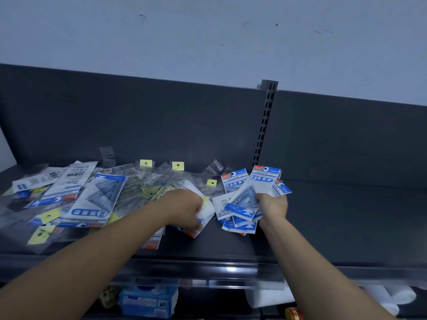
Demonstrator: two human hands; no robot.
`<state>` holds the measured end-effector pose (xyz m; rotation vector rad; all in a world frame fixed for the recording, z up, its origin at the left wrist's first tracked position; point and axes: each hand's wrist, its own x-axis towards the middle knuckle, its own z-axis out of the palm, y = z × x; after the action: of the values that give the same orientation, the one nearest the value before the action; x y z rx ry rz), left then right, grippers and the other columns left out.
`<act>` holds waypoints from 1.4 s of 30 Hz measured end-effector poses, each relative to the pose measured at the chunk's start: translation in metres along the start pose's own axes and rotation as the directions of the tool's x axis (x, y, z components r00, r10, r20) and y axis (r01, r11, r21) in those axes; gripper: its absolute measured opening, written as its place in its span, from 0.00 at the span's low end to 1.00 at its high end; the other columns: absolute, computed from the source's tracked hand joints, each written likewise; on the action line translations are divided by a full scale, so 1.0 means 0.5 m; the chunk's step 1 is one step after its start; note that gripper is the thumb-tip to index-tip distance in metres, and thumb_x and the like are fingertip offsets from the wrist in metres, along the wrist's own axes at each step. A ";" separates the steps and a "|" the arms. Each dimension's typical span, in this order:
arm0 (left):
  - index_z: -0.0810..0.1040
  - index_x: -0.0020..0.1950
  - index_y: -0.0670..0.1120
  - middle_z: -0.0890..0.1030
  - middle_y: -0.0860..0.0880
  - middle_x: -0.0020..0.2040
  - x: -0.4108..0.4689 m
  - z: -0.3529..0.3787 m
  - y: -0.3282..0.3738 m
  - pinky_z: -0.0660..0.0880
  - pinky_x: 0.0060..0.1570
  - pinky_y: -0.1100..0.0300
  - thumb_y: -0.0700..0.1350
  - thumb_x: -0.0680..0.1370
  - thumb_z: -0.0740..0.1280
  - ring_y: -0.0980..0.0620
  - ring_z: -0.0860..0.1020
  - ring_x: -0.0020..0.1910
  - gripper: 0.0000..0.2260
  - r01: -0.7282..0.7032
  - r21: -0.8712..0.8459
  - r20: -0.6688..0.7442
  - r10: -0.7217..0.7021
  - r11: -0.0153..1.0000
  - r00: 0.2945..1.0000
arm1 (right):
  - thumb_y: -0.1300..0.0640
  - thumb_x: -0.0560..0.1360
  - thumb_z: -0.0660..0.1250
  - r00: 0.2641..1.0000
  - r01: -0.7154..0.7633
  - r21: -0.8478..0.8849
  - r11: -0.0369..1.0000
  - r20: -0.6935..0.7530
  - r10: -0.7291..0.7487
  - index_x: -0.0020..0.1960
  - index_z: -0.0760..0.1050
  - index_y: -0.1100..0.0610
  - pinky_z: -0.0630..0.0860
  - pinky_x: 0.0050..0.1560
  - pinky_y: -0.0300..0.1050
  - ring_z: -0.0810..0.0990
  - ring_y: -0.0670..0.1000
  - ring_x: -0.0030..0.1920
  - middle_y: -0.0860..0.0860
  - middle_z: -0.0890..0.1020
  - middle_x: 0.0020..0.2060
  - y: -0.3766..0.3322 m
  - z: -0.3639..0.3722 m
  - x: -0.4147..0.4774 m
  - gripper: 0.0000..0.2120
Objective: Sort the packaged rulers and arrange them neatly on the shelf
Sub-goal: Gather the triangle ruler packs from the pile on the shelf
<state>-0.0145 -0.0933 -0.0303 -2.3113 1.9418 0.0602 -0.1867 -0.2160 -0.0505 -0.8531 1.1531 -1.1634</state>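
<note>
"Packaged rulers in flat blue-and-white plastic packets point(97, 199): where do they lie?"

"Most sprawl in a loose heap on the dark grey metal shelf point(346, 215), to the left of the left hand's fingers and beyond them. Clear plastic packets with yellow hang tabs point(146, 163) are mixed in among them."

"And the left hand point(184, 207)?"

"It is palm down at the heap's right edge. Its fingers are curled under and pinch a white packet with a blue-and-red end point(205, 215), which lies on the shelf beneath them. The picture is blurred there, so I cannot tell more."

"The right hand point(273, 204)?"

"Its fingers are wrapped round a fanned bunch of blue-and-white packets point(258, 185), with the thumb on the front one. The bunch stands up above the fingers, and 3 headers show at the top. The front one reads GEOMETRIC with a 2. The lower ends poke out just left of the fingers."

"Are the 2 hands touching?"

"No. They are near each other but apart, with packets between them."

"What else is there?"

"A dark slotted upright post point(265, 125) rises behind the right fingers, against the dark back panel point(161, 116). On a lower level, below both sets of fingers, sit a blue soft pack point(147, 301) and white rolls point(397, 296)."
</note>
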 end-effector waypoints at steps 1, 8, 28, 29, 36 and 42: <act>0.77 0.44 0.47 0.78 0.48 0.42 0.004 0.004 -0.004 0.71 0.38 0.58 0.52 0.71 0.68 0.47 0.76 0.41 0.10 -0.006 0.023 -0.029 0.007 1.000 1.000 | 0.69 0.72 0.69 1.000 -0.002 0.003 1.000 0.005 0.002 0.57 0.71 0.56 0.80 0.41 0.51 0.82 0.58 0.47 0.51 0.80 0.44 0.001 0.002 -0.001 0.18; 0.70 0.30 0.46 0.66 0.49 0.26 -0.006 -0.005 0.003 0.60 0.28 0.63 0.54 0.69 0.67 0.48 0.68 0.30 0.15 -0.063 0.155 -0.050 0.071 0.986 0.996 | 0.69 0.73 0.67 1.000 -0.010 0.014 1.000 0.014 0.010 0.59 0.71 0.55 0.79 0.37 0.48 0.82 0.58 0.45 0.52 0.81 0.46 0.004 0.007 -0.007 0.18; 0.74 0.46 0.45 0.76 0.50 0.46 -0.011 0.013 -0.022 0.73 0.46 0.54 0.44 0.81 0.58 0.49 0.74 0.47 0.07 -0.056 -0.284 -0.319 -0.039 0.957 0.947 | 0.70 0.73 0.65 1.000 -0.020 0.004 1.000 0.022 0.020 0.60 0.72 0.56 0.80 0.42 0.52 0.83 0.59 0.48 0.55 0.81 0.51 0.000 0.009 -0.028 0.18; 0.73 0.48 0.45 0.76 0.49 0.45 -0.008 0.002 -0.026 0.72 0.44 0.54 0.44 0.81 0.58 0.48 0.74 0.45 0.07 -0.055 -0.347 -0.367 -0.081 0.936 0.927 | 0.70 0.73 0.65 1.000 -0.021 0.015 1.000 0.016 0.021 0.60 0.72 0.57 0.80 0.40 0.51 0.83 0.59 0.48 0.55 0.82 0.51 -0.003 0.008 -0.027 0.19; 0.72 0.44 0.44 0.76 0.47 0.41 0.020 -0.114 -0.045 0.67 0.39 0.55 0.44 0.81 0.59 0.50 0.72 0.38 0.07 -0.155 -0.845 -0.449 -0.521 0.513 0.725 | 0.71 0.72 0.65 0.999 -0.004 0.033 0.999 0.039 0.003 0.56 0.74 0.56 0.82 0.46 0.57 0.84 0.59 0.46 0.55 0.83 0.50 -0.018 0.000 -0.030 0.16; 0.69 0.43 0.46 0.74 0.51 0.37 0.016 -0.158 -0.009 0.70 0.39 0.54 0.43 0.81 0.60 0.49 0.71 0.37 0.06 -0.347 -0.756 -0.642 -0.526 0.555 0.558 | 0.72 0.73 0.64 0.989 -0.018 0.048 0.999 0.145 0.011 0.58 0.73 0.59 0.82 0.42 0.54 0.84 0.59 0.46 0.57 0.83 0.49 -0.026 0.003 -0.047 0.16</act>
<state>-0.0124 -0.1096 0.0472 -3.6413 2.5516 -0.2513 -0.1885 -0.1963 -0.0325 -0.8753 1.0072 -1.0950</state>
